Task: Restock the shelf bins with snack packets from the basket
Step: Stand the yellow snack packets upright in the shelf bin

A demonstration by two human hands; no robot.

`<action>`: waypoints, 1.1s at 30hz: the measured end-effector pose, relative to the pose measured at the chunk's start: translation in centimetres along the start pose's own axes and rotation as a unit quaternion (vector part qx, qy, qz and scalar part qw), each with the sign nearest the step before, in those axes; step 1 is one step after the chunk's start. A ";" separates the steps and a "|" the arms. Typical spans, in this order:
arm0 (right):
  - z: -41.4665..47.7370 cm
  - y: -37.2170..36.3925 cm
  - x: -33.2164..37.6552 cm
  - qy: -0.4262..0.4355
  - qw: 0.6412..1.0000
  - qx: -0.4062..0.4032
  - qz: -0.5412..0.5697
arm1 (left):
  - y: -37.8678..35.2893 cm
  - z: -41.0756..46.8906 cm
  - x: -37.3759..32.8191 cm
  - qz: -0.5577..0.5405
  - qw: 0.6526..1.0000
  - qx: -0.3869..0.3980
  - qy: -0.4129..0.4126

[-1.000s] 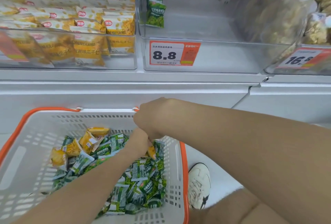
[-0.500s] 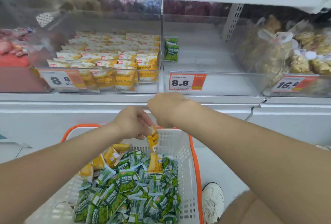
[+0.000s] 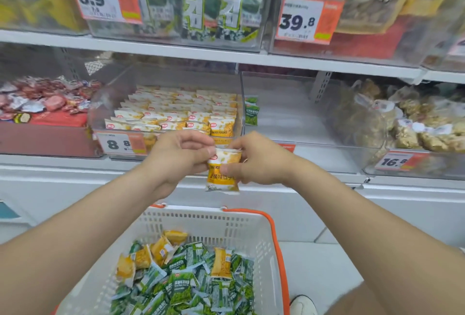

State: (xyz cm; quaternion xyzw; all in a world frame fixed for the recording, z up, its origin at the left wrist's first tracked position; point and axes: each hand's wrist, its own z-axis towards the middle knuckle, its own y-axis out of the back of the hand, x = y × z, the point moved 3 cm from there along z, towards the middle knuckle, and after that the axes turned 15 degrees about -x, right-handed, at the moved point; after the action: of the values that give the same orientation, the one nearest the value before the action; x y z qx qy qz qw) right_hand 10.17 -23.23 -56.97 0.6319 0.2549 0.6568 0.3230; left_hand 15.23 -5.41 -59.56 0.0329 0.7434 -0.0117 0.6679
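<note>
So the yellow packet is up in the air between both hands, held upright with the print facing out. It's just in front of the shelf edge and a bit below the front lip of the yellow bin. The left hand pinches its top left corner. The right hand has its thumb across the front and fingers tucked behind the right edge, so both hands are clamped on the same packet and nearly touching each other. I'd call this the carry-and-straighten step: one packet out of the basket, not yet in a bin. The yellow bin right behind it is already packed with neat rows of matching packets standing up, so my guess is that's where it goes. The next move probably calls for lifting it over the clear front wall and slotting it upright into the front row. One hand likely needs to let go first, since there doesn't look to be much room in there. The right bin is almost bare, just a couple of green packets against its left wall. Down below, the basket holds a big green pile with a few yellow ones on top. So there's loads left to do, and most of it looks headed for that near-empty bin.
</note>
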 end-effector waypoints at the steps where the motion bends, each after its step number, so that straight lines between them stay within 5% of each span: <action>1: 0.1 0.2 0.1 -0.004 1.000 -0.015 0.013 | 0.0 0.1 -0.2 -0.015 1.000 -0.007 0.000; 12: 1.7 1.3 1.3 -0.025 0.990 -0.103 0.095 | 0.0 1.6 -3.0 -0.113 0.992 -0.052 -0.029; 16: 2.8 2.0 1.3 -0.033 0.976 -0.195 0.096 | 0.7 3.0 -3.4 -0.025 0.984 -0.100 -0.144; 19: 4.1 2.7 1.3 -0.016 0.948 -0.299 0.111 | 1.3 4.1 -3.8 0.211 0.918 -0.126 -0.310; 22: 5.2 2.8 1.4 0.052 0.940 -0.338 0.025 | 1.2 4.7 -3.4 0.340 0.861 -0.091 -0.367; 28: 7.5 1.3 2.1 0.120 0.942 -0.266 -0.168 | 1.3 6.6 -1.9 0.517 0.758 0.072 -0.391; 33: 9.6 0.0 2.9 0.131 0.913 -0.175 -0.344 | 1.6 7.1 -1.1 0.570 0.717 0.124 -0.382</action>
State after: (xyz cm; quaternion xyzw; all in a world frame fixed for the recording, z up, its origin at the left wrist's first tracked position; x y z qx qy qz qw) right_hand 19.69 -21.79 -54.33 0.3471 0.3779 0.6155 0.5982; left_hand 22.51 -4.28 -59.18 0.5257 0.2578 0.2678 0.7651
